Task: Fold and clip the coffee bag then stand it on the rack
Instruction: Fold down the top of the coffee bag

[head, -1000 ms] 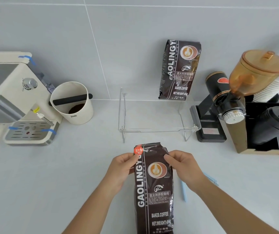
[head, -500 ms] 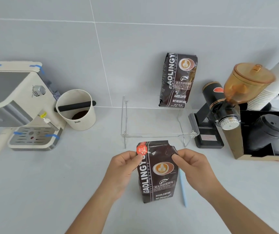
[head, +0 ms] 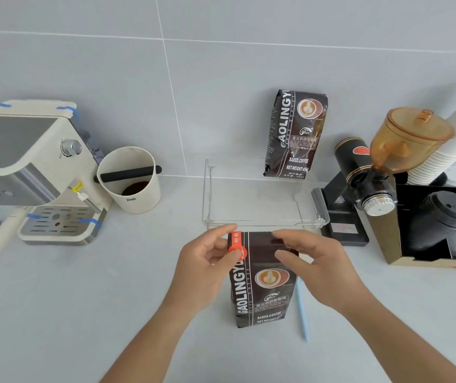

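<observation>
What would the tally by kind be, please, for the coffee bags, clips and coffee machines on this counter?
Coffee bags: 2, held bag, bag on the clear rack
Blue sealing clips: 1
Espresso machines: 1
Coffee grinders: 1
Total: 5

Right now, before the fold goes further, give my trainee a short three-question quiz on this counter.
1. True or false: the blue clip is already clamped on the coffee bag held by the left hand and right hand.
2. What stands on the clear rack now? A) a second coffee bag B) a stack of cups C) nothing
3. Fill in: the knock box sits beside the ____ machine.

Key: 1 false, it lies on the counter right of the bag; 2 A; 3 espresso.
</observation>
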`<state>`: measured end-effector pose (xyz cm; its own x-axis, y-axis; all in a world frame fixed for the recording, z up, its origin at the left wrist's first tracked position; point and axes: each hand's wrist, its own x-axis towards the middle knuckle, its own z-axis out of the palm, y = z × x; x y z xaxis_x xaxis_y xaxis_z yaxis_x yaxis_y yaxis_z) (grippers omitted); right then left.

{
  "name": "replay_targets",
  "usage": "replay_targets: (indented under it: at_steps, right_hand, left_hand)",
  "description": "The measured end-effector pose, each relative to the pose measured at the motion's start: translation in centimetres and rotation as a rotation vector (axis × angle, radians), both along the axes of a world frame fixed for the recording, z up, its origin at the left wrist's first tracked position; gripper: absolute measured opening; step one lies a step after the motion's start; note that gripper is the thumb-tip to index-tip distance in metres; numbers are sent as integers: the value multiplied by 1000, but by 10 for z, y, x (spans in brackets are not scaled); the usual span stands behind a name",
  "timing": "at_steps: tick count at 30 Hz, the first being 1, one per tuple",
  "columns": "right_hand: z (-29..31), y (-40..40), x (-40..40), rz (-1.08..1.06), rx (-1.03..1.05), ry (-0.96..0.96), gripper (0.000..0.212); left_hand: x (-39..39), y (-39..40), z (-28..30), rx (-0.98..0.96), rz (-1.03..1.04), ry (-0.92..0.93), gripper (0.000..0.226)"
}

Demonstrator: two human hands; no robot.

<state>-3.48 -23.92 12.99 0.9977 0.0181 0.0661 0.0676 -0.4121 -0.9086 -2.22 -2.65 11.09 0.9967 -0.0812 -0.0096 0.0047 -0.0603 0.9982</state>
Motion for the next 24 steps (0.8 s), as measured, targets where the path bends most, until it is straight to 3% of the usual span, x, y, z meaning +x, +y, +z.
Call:
replay_targets:
  at_steps: [6,10,15,24]
  right_hand:
    - [4,8,5,20,-131,-120,28]
    - [4,7,7,56,-235,-208,18]
    - [3,6,8,101,-309,-284,12]
    - [4,5,10,83,-241,-159,14]
  left_hand:
    - [-2,1,7,296,26,-183,42]
    - [-3,1,11,477,26,-348,23]
    - [0,3,12,591,-27,-388,4]
    - [7,6,4,366,-92,-191,14]
